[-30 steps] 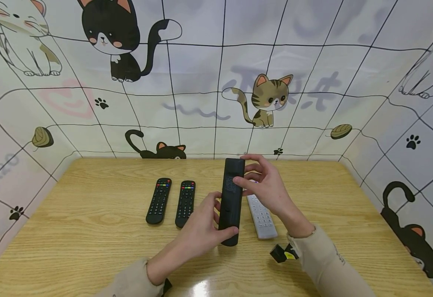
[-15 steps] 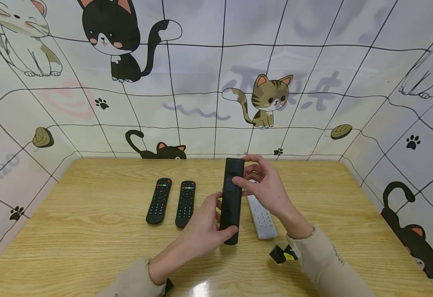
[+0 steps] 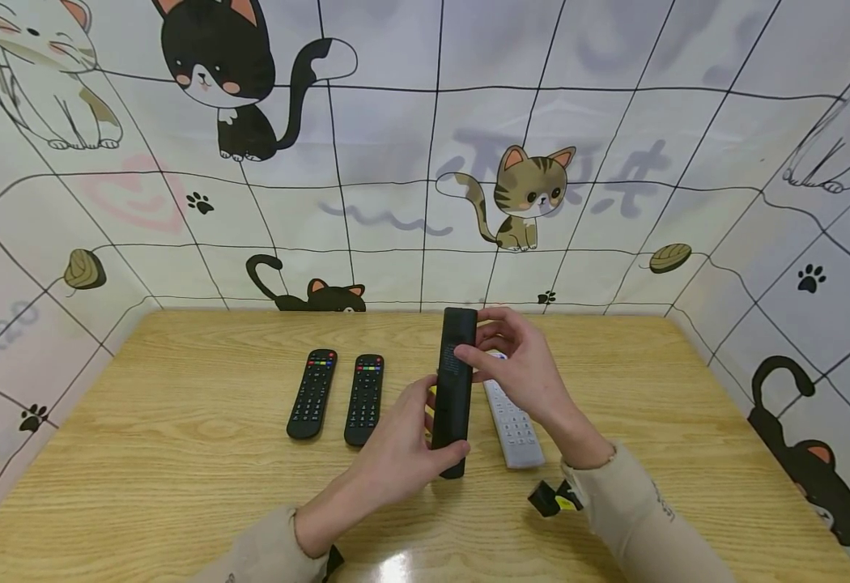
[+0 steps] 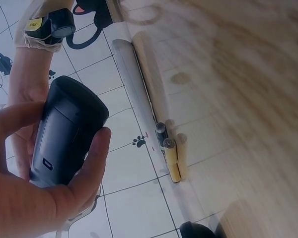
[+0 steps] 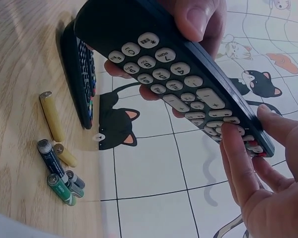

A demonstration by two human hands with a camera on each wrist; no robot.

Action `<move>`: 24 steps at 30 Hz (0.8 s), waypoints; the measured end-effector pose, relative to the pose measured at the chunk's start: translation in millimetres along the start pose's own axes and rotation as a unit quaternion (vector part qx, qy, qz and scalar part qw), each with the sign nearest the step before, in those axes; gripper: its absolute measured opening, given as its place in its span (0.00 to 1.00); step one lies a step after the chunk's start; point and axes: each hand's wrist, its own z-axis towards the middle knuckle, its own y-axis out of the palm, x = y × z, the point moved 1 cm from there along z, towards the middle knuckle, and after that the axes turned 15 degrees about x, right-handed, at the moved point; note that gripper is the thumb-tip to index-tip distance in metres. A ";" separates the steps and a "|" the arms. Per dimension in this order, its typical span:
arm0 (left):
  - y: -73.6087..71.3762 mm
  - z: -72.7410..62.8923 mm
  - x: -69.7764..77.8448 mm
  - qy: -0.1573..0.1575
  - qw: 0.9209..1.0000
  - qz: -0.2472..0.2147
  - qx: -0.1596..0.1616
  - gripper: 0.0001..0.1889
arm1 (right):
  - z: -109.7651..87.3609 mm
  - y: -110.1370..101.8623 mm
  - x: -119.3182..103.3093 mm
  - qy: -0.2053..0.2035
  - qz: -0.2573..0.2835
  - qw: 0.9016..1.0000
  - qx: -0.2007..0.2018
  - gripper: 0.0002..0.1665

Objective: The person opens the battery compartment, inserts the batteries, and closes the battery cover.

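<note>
A black remote control (image 3: 456, 389) is held up off the table between both hands, its back toward the head view. My left hand (image 3: 403, 445) grips its lower end, thumb across the back. My right hand (image 3: 516, 368) holds the upper end, thumb on the back near the printed label. In the right wrist view the keypad side of the remote (image 5: 161, 74) shows large pale buttons, with right-hand fingertips against the buttons near the far end. From the left wrist view, the end of the remote (image 4: 64, 134) shows a small latch mark; its battery cover appears in place.
Two black remotes, an outer one (image 3: 312, 395) and an inner one (image 3: 363, 400), lie at left on the wooden table (image 3: 177, 453). A white remote (image 3: 516, 425) lies behind the right hand. Several loose batteries (image 5: 51, 116) lie on the table, mostly hidden in the head view.
The held remote has turned slightly and shifted a little away from the body, with both hands keeping their grip. The things on the table have not moved.
</note>
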 end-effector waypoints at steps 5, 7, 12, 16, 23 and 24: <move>0.0 0.1 -0.5 -0.002 1.000 -0.005 -0.001 0.43 | -0.1 -0.2 -0.4 0.003 0.007 1.000 -0.020 0.33; -0.3 0.6 -0.7 -0.005 1.000 -0.008 -0.003 0.43 | -0.5 -0.9 0.2 0.002 0.012 0.999 -0.031 0.34; -1.8 1.4 0.0 -0.011 1.000 -0.014 -0.009 0.43 | -0.9 -2.2 2.1 -0.010 0.016 0.998 -0.056 0.36; -2.6 1.6 0.4 -0.009 1.000 -0.026 -0.014 0.42 | -0.7 -2.2 3.4 -0.009 0.022 0.997 -0.068 0.38; -3.6 1.3 1.8 -0.025 0.997 -0.068 -0.018 0.40 | -1.3 -2.5 3.9 0.003 0.038 0.996 -0.081 0.39; -3.7 1.2 1.5 -0.028 0.997 -0.073 -0.018 0.39 | -1.4 -2.7 3.8 0.004 0.042 0.996 -0.083 0.39</move>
